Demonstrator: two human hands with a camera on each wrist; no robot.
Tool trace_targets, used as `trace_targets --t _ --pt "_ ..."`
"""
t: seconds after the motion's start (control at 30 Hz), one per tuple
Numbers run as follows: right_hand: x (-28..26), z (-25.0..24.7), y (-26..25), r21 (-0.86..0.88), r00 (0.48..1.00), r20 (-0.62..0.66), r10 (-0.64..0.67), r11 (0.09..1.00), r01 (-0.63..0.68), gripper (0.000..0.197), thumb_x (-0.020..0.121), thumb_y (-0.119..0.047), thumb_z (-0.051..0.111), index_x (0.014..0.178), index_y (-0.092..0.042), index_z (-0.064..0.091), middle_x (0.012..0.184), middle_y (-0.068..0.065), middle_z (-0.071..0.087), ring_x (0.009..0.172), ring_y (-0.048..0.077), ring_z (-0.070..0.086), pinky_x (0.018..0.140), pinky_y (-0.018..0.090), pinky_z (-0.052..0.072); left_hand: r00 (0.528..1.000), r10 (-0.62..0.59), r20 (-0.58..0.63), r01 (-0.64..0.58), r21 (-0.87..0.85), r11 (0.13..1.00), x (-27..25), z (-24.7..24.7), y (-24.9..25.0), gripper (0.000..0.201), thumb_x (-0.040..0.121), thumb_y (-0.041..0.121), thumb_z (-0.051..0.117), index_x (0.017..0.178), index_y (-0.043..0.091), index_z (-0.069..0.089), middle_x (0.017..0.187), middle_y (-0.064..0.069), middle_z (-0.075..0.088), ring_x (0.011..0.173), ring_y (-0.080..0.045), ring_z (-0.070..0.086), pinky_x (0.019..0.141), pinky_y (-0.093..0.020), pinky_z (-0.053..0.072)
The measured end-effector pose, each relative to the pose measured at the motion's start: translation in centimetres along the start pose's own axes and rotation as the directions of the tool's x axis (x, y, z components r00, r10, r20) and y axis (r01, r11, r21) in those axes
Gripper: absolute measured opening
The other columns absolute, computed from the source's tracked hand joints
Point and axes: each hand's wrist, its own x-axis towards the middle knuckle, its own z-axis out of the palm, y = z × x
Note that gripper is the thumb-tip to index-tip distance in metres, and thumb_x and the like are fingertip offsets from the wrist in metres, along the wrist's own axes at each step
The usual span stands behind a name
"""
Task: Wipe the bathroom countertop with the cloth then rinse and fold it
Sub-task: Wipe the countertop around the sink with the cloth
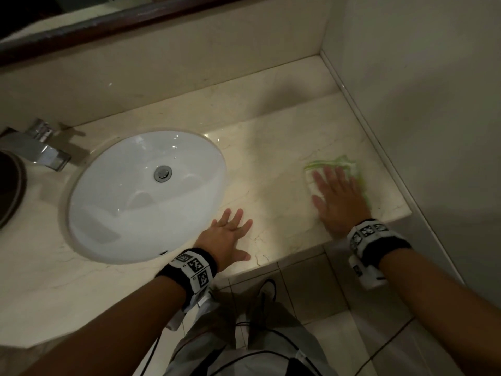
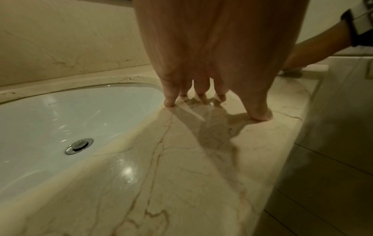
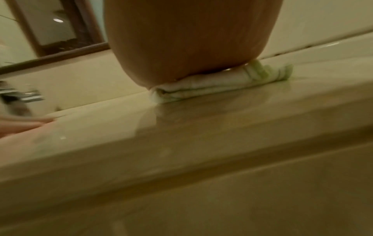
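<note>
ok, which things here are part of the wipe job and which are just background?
In the job:
- cloth, pressed flat under the right hand
- countertop, being wiped
- sink and tap, for rinsing later
- left hand, flat on the countertop beside the sink

Just there:
- mirror frame
- dark round object at the far left, cut off

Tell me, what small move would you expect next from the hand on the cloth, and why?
Probably a sweep of the cloth leftward, toward the sink. The right hand presses it flat near the countertop's right end by the wall, and the stretch between it and the basin lies ahead. The left hand only braces beside the sink.
</note>
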Motion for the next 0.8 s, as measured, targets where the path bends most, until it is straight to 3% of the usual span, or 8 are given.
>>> trace_targets --t 0.17,0.4,0.5,0.67,0.8 --pt "0.9 -1.2 4.4 0.019 0.977 0.055 0.205 0.978 -0.206 0.065 0.096 -0.055 0.013 0.155 -0.029 0.001 0.163 0.004 -0.004 0.149 0.030 -0.005 0.119 0.050 -0.001 1.000 0.006 0.004 -0.006 0.009 1.000 0.1 0.1 -0.1 0.085 0.091 0.063 0.044 0.153 0.034 -0.005 0.160 0.004 -0.020 0.147 -0.023 -0.017 0.120 -0.041 0.007" --pt "1.6 -0.5 0.5 0.087 0.947 0.082 0.311 0.944 -0.318 0.065 0.099 -0.050 0.020 0.155 -0.026 -0.003 0.162 0.007 -0.013 0.147 0.032 -0.014 0.118 0.054 -0.006 1.000 0.017 -0.003 -0.017 0.013 1.000 0.1 0.1 -0.2 0.084 0.091 0.063 0.044 0.153 0.033 -0.004 0.160 0.002 -0.018 0.147 -0.025 -0.016 0.119 -0.042 0.008" --pt "1.4 -0.2 -3.5 0.070 0.973 0.089 0.214 0.973 -0.220 0.067 0.096 -0.051 0.015 0.155 -0.024 -0.002 0.162 0.010 -0.011 0.147 0.036 -0.014 0.117 0.055 -0.007 0.999 0.028 -0.026 -0.028 0.007 1.000 0.1 0.2 -0.3 0.086 0.089 0.064 0.046 0.153 0.033 -0.002 0.161 0.002 -0.015 0.148 -0.025 -0.013 0.119 -0.044 0.009" --pt "-0.5 1.1 -12.7 0.041 0.995 0.045 -0.084 0.996 0.082 0.064 0.098 -0.047 0.019 0.155 -0.025 0.003 0.163 0.009 -0.004 0.148 0.034 -0.010 0.117 0.058 0.001 0.998 0.046 -0.050 -0.046 -0.002 0.999 0.3 0.6 -0.7 0.087 0.088 0.065 0.046 0.153 0.034 -0.003 0.161 0.004 -0.015 0.148 -0.023 -0.013 0.119 -0.042 0.010" --pt "-0.7 1.5 -13.6 0.035 0.988 0.041 -0.151 0.988 0.150 0.061 0.099 -0.045 0.024 0.155 -0.025 0.011 0.163 0.008 0.005 0.149 0.033 0.000 0.118 0.056 0.005 0.995 0.076 -0.068 -0.073 0.036 0.997 -0.1 0.7 -0.8 0.086 0.091 0.063 0.043 0.153 0.031 -0.007 0.160 0.001 -0.018 0.147 -0.025 -0.014 0.118 -0.043 0.011"
